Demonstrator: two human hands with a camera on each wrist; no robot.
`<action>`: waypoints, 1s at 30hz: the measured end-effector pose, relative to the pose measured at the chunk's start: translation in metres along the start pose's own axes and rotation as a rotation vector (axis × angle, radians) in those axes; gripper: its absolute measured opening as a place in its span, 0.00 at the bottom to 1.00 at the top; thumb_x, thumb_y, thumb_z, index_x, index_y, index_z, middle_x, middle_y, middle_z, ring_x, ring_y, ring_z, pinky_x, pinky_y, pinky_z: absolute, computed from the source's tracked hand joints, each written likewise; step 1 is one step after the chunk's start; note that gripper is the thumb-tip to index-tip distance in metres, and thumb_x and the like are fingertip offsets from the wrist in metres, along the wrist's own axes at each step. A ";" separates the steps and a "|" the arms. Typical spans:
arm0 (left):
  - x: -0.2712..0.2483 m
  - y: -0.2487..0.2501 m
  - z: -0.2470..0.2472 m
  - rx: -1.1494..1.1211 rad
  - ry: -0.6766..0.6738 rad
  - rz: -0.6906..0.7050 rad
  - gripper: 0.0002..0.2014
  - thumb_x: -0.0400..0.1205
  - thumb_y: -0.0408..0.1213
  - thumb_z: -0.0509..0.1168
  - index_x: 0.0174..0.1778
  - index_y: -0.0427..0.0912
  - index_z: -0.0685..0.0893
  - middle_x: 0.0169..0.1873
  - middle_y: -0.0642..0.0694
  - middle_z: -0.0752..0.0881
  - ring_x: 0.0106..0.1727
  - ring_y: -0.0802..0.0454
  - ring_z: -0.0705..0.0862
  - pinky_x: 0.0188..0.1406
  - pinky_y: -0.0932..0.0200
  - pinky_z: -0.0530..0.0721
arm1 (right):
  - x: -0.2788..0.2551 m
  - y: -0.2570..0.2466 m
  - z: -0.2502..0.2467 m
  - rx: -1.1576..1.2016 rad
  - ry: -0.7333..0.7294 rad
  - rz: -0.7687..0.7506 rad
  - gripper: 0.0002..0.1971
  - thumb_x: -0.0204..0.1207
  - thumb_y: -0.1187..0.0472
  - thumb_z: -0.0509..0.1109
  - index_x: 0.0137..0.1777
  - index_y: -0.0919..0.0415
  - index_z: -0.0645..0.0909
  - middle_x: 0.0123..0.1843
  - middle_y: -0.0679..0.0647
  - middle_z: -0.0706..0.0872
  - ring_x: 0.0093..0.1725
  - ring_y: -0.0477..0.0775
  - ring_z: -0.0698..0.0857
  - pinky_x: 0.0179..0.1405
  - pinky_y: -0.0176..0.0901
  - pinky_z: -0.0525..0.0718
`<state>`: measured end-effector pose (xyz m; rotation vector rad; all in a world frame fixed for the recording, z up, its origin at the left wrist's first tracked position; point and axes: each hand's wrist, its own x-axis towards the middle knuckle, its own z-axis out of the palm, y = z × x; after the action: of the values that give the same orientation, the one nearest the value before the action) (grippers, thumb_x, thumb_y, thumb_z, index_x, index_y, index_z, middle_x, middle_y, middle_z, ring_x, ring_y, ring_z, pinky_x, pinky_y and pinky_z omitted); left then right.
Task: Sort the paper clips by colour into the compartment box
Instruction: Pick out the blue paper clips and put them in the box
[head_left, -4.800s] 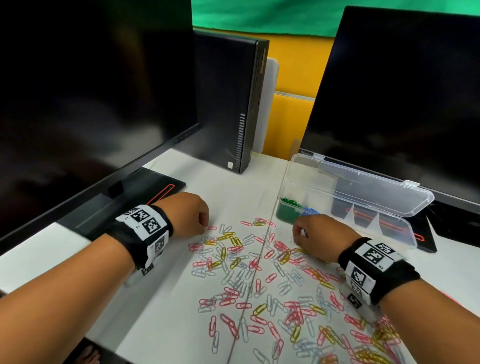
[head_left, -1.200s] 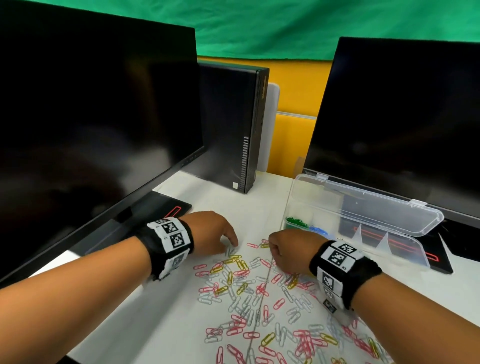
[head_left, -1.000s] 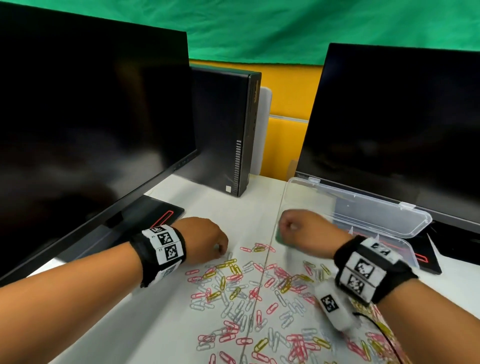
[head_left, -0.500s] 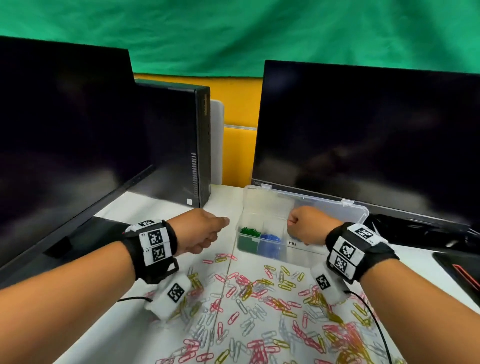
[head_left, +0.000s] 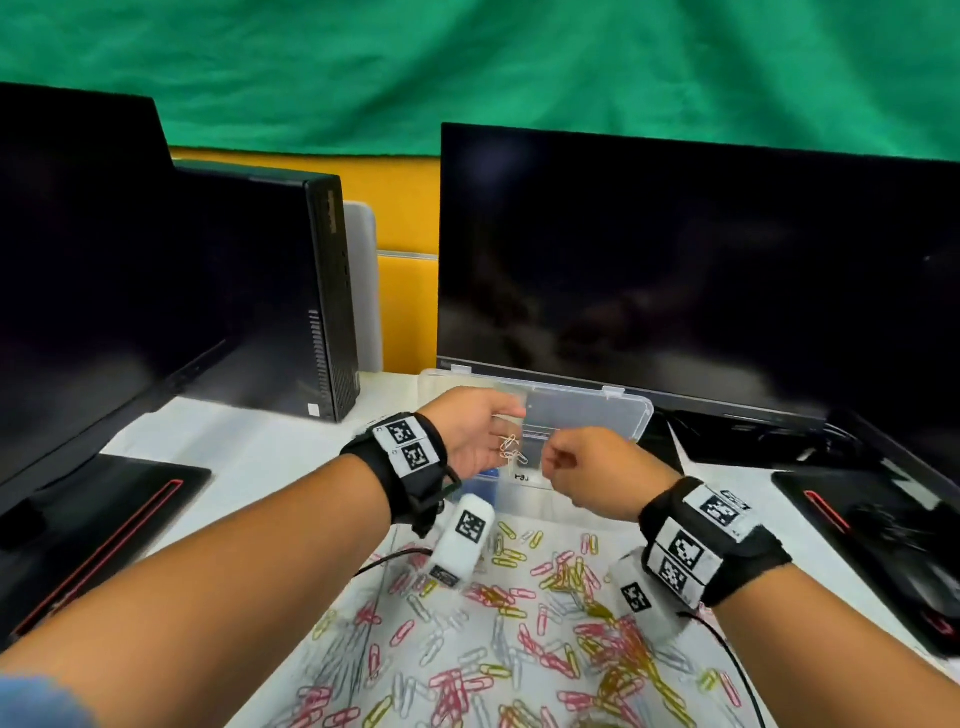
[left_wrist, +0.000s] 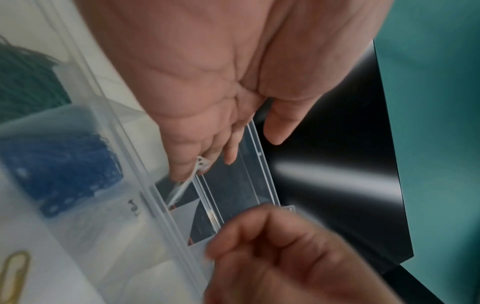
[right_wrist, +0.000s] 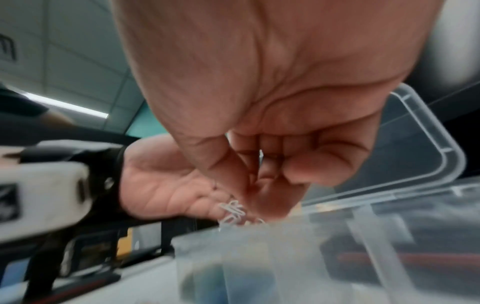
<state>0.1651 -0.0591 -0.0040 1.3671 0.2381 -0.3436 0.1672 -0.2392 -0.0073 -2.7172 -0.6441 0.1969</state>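
My left hand (head_left: 491, 434) hangs over the clear compartment box (head_left: 527, 501), palm turned right and fingers relaxed. A small bunch of white paper clips (head_left: 511, 449) dangles at its fingertips (left_wrist: 200, 164). Just to the right, my right hand (head_left: 563, 462) is curled with thumb against fingers. In the right wrist view a pale sliver (right_wrist: 260, 155) shows inside that curl. Blue clips (left_wrist: 59, 164) and green clips (left_wrist: 26, 78) fill two left compartments. The mixed pile of red, yellow and white clips (head_left: 519, 623) lies on the table in front of the box.
The box's open lid (head_left: 587, 415) leans back against the right monitor (head_left: 701, 270). A second monitor (head_left: 78, 270) and a black computer case (head_left: 322, 301) stand at the left. Black monitor bases (head_left: 104, 519) flank the white table.
Both hands have lifted off the clip pile and moved forward over the box. The left hand has uncurled, and white clips now hang at its fingers. The view has swung right.
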 end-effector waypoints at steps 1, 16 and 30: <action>0.001 0.000 0.002 0.025 -0.002 0.011 0.16 0.86 0.38 0.63 0.66 0.34 0.82 0.49 0.38 0.79 0.42 0.48 0.78 0.45 0.55 0.79 | -0.004 0.002 0.007 -0.084 -0.030 -0.029 0.09 0.80 0.55 0.64 0.45 0.49 0.86 0.46 0.46 0.89 0.45 0.52 0.86 0.49 0.47 0.87; -0.105 -0.016 -0.140 1.407 0.264 0.162 0.04 0.79 0.44 0.70 0.42 0.51 0.90 0.38 0.59 0.89 0.40 0.61 0.86 0.41 0.67 0.81 | 0.007 -0.006 0.058 -0.416 -0.177 -0.141 0.06 0.80 0.57 0.62 0.47 0.49 0.81 0.46 0.47 0.84 0.46 0.53 0.82 0.32 0.38 0.70; -0.137 -0.068 -0.191 1.566 0.287 -0.026 0.08 0.76 0.47 0.70 0.51 0.58 0.87 0.41 0.62 0.82 0.42 0.63 0.80 0.43 0.65 0.79 | -0.004 -0.017 0.064 -0.471 -0.207 -0.144 0.09 0.82 0.53 0.58 0.44 0.50 0.78 0.42 0.45 0.82 0.42 0.47 0.80 0.35 0.37 0.72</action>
<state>0.0190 0.1312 -0.0526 2.9704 0.2119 -0.3456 0.1433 -0.2080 -0.0605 -3.1023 -1.0588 0.3299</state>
